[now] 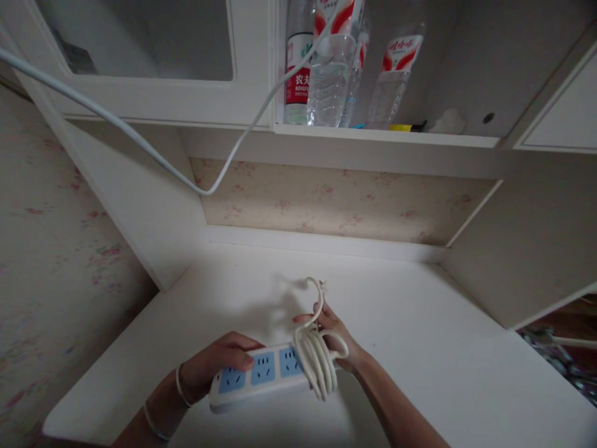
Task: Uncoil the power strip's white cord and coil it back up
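White power strip (261, 376) with blue sockets between my 2 hands, over desk (420, 348). My left hand (214, 367) grips its end; my right hand (333, 339) clutches coiled cord (317, 354).

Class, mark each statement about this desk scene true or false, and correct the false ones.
1. The left hand grips the end of the power strip. True.
2. The power strip's sockets are red. False: they are blue.
3. The right hand holds the coiled white cord. True.
4. The water bottles stand on the desk. False: they stand on the shelf above.
5. The left wrist is bare. False: it wears thin white bands.
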`<act>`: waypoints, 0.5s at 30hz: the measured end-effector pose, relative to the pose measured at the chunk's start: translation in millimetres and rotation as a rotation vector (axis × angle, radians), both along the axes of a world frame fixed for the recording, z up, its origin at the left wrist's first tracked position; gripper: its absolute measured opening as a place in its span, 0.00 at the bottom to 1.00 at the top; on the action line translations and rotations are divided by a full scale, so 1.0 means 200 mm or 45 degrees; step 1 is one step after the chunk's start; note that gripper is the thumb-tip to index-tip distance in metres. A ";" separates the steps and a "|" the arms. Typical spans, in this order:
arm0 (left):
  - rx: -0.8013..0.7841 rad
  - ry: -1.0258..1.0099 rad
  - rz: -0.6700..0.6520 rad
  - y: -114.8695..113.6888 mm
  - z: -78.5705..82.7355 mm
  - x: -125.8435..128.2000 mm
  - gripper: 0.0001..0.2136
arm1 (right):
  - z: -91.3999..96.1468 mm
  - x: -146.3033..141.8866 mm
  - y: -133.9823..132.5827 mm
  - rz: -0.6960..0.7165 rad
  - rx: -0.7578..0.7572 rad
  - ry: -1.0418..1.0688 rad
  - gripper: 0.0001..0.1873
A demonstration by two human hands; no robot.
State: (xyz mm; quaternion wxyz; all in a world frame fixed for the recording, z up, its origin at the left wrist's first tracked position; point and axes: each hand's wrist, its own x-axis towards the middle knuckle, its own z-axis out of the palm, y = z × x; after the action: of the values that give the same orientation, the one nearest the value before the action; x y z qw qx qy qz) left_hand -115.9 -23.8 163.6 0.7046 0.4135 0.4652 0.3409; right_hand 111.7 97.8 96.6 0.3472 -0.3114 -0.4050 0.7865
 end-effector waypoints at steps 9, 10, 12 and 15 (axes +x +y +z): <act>0.002 0.326 -0.008 -0.01 -0.11 -0.07 0.13 | 0.22 0.09 0.09 -0.162 0.050 0.158 0.17; 0.021 0.358 0.088 -0.02 -0.13 -0.09 0.13 | 0.22 0.12 0.10 -0.178 0.061 0.148 0.17; 0.052 0.404 0.292 -0.03 -0.15 -0.13 0.13 | 0.22 0.17 0.11 -0.204 0.073 0.105 0.16; 0.237 0.433 0.532 -0.06 -0.22 -0.19 0.16 | 0.18 0.24 0.12 -0.226 0.087 0.057 0.16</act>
State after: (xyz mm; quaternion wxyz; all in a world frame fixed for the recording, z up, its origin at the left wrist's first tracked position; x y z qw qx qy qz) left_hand -154.4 -36.4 119.7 0.4899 0.4227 0.6187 0.4456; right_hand 158.9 122.6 132.8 0.4350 -0.3164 -0.3944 0.7451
